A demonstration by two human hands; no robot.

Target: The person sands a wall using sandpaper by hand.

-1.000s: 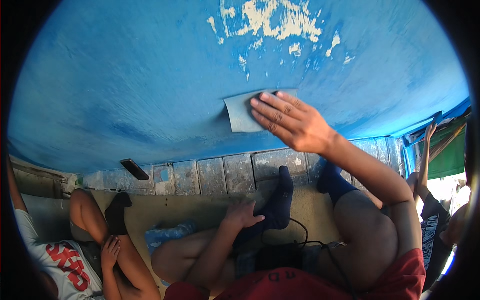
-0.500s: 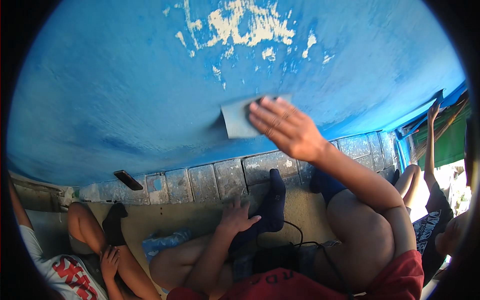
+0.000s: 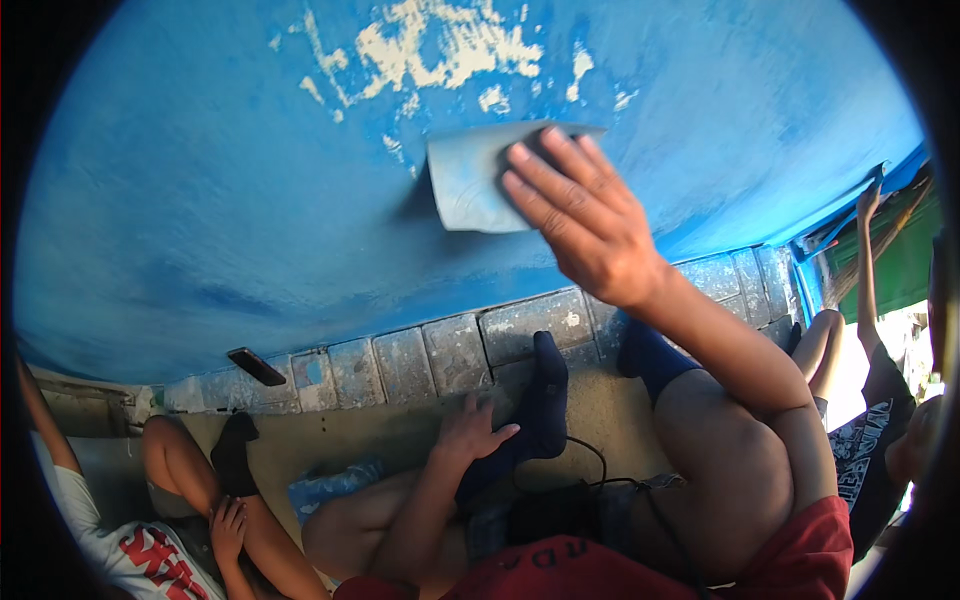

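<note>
My right hand lies over a grey sheet of sandpaper, holding it against the blue painted wall. The fingers stretch across the sheet's right part, and the thumb is hidden. At its left the sheet curls off the wall and casts a shadow. Just above it are pale patches where the blue paint is worn away. My left hand rests low by my shin and dark blue sock, holding nothing, with its fingers apart.
Grey blocks line the wall's foot; a dark phone-like object leans there. A blue-and-white plastic packet lies beside my leg. One person sits at the left; another at the right reaches to the wall. A black cord crosses my lap.
My right hand has moved up the wall with the sandpaper, closer to the pale patches. The view has shifted slightly. My left hand stays by my shin.
</note>
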